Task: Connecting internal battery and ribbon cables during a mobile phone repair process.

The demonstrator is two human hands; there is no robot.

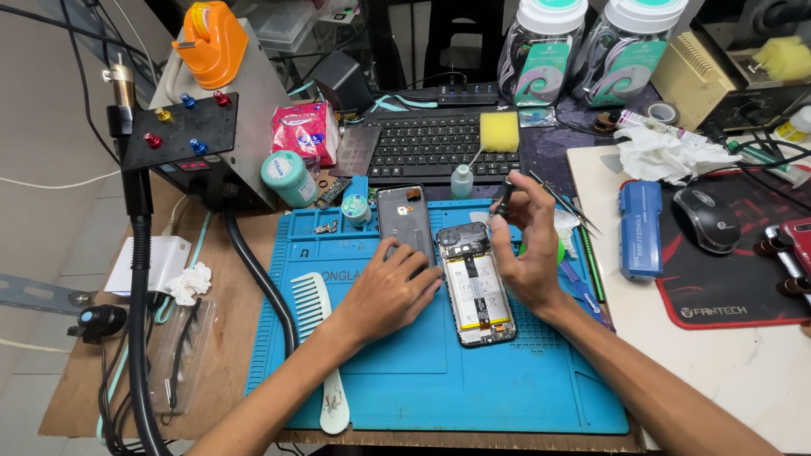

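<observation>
An opened smartphone lies back-up on the blue repair mat, its battery and circuit board exposed. My left hand rests flat on the mat, fingers touching the phone's left edge. My right hand grips a thin dark screwdriver upright, its tip over the phone's top right corner. The removed grey back cover lies just above and left of the phone.
A white comb lies at the mat's left. A hot-air station, teal tin, black keyboard, yellow sponge and small bottle stand behind. Right: tweezers, blue case, mouse.
</observation>
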